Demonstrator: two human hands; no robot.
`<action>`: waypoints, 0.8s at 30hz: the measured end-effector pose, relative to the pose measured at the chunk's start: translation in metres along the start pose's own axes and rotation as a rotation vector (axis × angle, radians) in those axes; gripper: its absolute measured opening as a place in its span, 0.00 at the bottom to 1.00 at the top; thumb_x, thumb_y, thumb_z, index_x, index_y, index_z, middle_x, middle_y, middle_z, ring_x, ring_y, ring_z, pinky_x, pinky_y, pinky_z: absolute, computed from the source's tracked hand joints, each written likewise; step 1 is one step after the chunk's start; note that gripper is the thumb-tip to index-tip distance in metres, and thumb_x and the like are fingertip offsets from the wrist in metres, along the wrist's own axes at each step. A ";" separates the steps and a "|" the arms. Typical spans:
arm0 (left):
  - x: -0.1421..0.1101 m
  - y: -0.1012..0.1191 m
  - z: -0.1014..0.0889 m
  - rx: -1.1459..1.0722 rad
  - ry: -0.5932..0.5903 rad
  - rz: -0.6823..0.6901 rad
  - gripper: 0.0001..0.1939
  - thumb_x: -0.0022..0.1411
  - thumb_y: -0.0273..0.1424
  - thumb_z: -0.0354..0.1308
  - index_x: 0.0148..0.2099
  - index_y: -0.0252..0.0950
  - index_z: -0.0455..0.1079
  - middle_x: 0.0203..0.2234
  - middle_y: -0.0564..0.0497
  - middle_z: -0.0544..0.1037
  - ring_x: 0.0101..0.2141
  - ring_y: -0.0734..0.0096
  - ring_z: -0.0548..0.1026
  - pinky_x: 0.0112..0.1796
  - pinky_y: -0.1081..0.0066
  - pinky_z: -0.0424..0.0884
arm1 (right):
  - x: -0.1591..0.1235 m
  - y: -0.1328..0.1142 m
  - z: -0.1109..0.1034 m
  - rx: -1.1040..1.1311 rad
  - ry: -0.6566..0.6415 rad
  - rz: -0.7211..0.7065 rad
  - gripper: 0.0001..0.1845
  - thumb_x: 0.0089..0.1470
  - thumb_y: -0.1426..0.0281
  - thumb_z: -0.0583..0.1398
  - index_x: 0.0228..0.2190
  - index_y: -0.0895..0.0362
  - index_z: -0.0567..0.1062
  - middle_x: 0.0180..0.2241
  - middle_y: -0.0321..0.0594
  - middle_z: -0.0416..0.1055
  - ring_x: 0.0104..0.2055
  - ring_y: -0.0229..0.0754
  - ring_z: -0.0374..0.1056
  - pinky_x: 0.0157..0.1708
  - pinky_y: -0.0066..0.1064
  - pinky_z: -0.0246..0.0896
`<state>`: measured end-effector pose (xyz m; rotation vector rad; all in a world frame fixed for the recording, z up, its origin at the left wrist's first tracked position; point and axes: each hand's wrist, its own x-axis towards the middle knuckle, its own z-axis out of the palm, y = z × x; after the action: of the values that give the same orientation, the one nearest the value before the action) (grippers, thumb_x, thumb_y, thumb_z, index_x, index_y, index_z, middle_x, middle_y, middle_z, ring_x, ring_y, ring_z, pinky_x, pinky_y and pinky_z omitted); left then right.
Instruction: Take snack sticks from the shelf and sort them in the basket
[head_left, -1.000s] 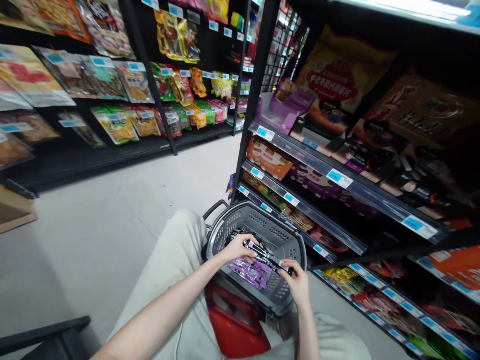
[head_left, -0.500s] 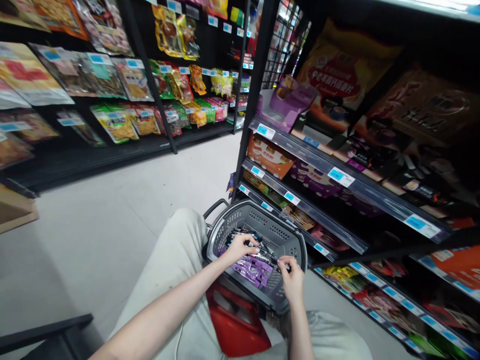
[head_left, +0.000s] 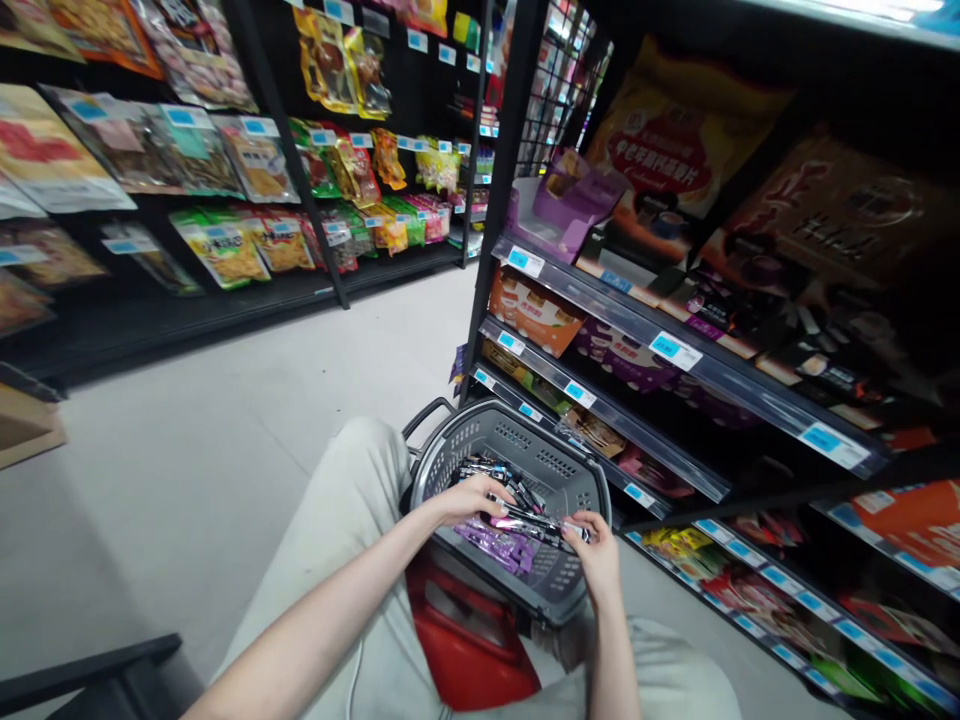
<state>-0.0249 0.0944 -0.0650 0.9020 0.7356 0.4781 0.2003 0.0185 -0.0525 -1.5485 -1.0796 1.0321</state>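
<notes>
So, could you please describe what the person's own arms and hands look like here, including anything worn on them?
Both forearms are bare right down to the wrists: no sleeves, gloves or watch show. The left hand and right hand are bare too, and no rings can be made out at this size. The fingers are slim, with short nails. Light beige trousers cover the legs below the arms.

Both forearms are bare from the lower edge of the picture up to the wrists, with no sleeve, watch or bracelet showing on either. The left hand (head_left: 474, 497) and the right hand (head_left: 600, 560) wear no gloves and no rings that can be made out. The legs are covered by light beige trousers (head_left: 337, 560) of a plain, smooth cloth with soft folds. A thin white cord (head_left: 352, 672) runs down across the left thigh.
</notes>
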 end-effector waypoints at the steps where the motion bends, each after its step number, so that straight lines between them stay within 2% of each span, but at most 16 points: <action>1: -0.001 0.001 -0.001 -0.003 -0.035 -0.023 0.15 0.37 0.27 0.62 0.33 0.30 0.70 0.23 0.51 0.72 0.23 0.75 0.69 0.27 0.74 0.66 | -0.001 -0.001 -0.004 0.039 -0.064 0.044 0.16 0.34 0.66 0.63 0.29 0.57 0.68 0.28 0.40 0.71 0.33 0.42 0.66 0.34 0.32 0.57; 4: -0.004 0.003 -0.004 -0.035 -0.181 -0.100 0.19 0.37 0.26 0.62 0.37 0.31 0.70 0.22 0.53 0.72 0.22 0.76 0.69 0.26 0.75 0.66 | -0.006 -0.003 -0.014 0.153 -0.183 0.127 0.15 0.37 0.65 0.62 0.30 0.57 0.70 0.28 0.40 0.71 0.29 0.40 0.66 0.30 0.30 0.58; 8: -0.009 0.006 -0.008 -0.085 -0.392 -0.195 0.27 0.36 0.24 0.63 0.44 0.33 0.66 0.28 0.51 0.74 0.26 0.74 0.71 0.28 0.75 0.67 | -0.011 -0.007 -0.019 0.247 -0.217 0.177 0.14 0.38 0.65 0.61 0.30 0.57 0.70 0.25 0.38 0.70 0.25 0.38 0.65 0.25 0.28 0.57; 11: -0.012 0.007 -0.011 -0.124 -0.451 -0.213 0.29 0.36 0.23 0.63 0.46 0.33 0.65 0.33 0.50 0.73 0.29 0.74 0.71 0.30 0.75 0.67 | -0.011 -0.008 -0.021 0.238 -0.221 0.194 0.15 0.37 0.63 0.61 0.29 0.57 0.70 0.26 0.39 0.70 0.25 0.39 0.65 0.25 0.29 0.58; 16: -0.014 0.008 -0.008 -0.150 -0.526 -0.218 0.30 0.37 0.24 0.63 0.47 0.33 0.63 0.34 0.50 0.73 0.31 0.73 0.72 0.31 0.76 0.68 | -0.009 -0.011 -0.025 0.204 -0.195 0.161 0.14 0.38 0.63 0.61 0.30 0.56 0.69 0.25 0.38 0.71 0.26 0.39 0.65 0.27 0.29 0.58; 19: -0.016 0.006 0.002 -0.037 -0.668 -0.313 0.31 0.35 0.23 0.64 0.46 0.34 0.64 0.29 0.52 0.75 0.28 0.72 0.72 0.28 0.74 0.69 | -0.008 -0.010 -0.019 0.144 -0.193 0.107 0.14 0.38 0.65 0.62 0.29 0.56 0.67 0.24 0.37 0.71 0.26 0.39 0.66 0.28 0.29 0.58; 21: -0.017 0.002 0.012 0.038 -0.752 -0.376 0.28 0.35 0.25 0.64 0.44 0.34 0.65 0.27 0.51 0.75 0.28 0.68 0.73 0.26 0.71 0.69 | -0.007 -0.009 -0.008 0.089 -0.240 0.089 0.15 0.36 0.65 0.62 0.29 0.56 0.67 0.24 0.37 0.71 0.26 0.40 0.66 0.28 0.30 0.59; 24: -0.018 -0.007 0.026 0.047 -0.733 -0.407 0.20 0.42 0.32 0.61 0.41 0.35 0.67 0.28 0.50 0.75 0.27 0.66 0.73 0.23 0.68 0.70 | -0.005 -0.004 0.009 0.052 -0.271 0.073 0.18 0.34 0.65 0.63 0.31 0.57 0.67 0.23 0.38 0.71 0.26 0.40 0.66 0.26 0.30 0.60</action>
<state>-0.0168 0.0655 -0.0538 0.8605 0.2380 -0.2353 0.1896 0.0161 -0.0498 -1.4433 -1.1757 1.3381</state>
